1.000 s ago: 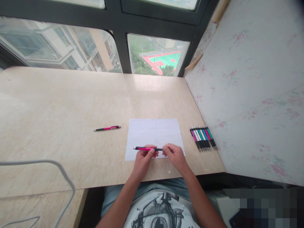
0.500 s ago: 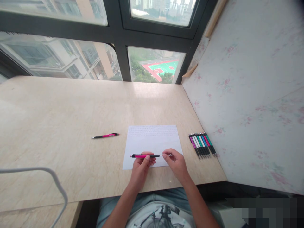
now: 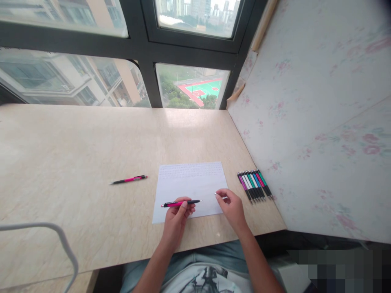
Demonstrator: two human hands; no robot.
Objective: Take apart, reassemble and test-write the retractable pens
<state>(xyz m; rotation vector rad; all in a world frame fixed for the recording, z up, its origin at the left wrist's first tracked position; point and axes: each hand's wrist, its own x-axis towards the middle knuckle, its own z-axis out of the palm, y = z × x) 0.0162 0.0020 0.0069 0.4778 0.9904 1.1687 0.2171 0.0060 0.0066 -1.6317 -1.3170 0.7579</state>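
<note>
My left hand (image 3: pixel 177 217) is closed around the middle of a pink and black mechanical pencil (image 3: pixel 171 204), held level above the paper. The pencil's narrow front end points right. A little to the right, my right hand (image 3: pixel 231 207) pinches a tiny silvery piece (image 3: pixel 215 194) between thumb and forefinger; it looks like a pencil tip, but is too small to be sure. A gap separates it from the pencil. Beneath both hands lies a white sheet of paper (image 3: pixel 191 185) with lines of handwriting across its top.
Another pink and black mechanical pencil (image 3: pixel 128 180) lies left of the paper. Several pencils in various colours (image 3: pixel 254 185) lie side by side at right, near the papered wall (image 3: pixel 305 122). A grey cable or tube (image 3: pixel 61 236) curves over the stone-look tabletop (image 3: pixel 91 150) at lower left.
My right hand has drawn away to the right from the pencil's front end, with the tiny silvery piece in its fingers. The view has shifted slightly; my left hand keeps its grip.
</note>
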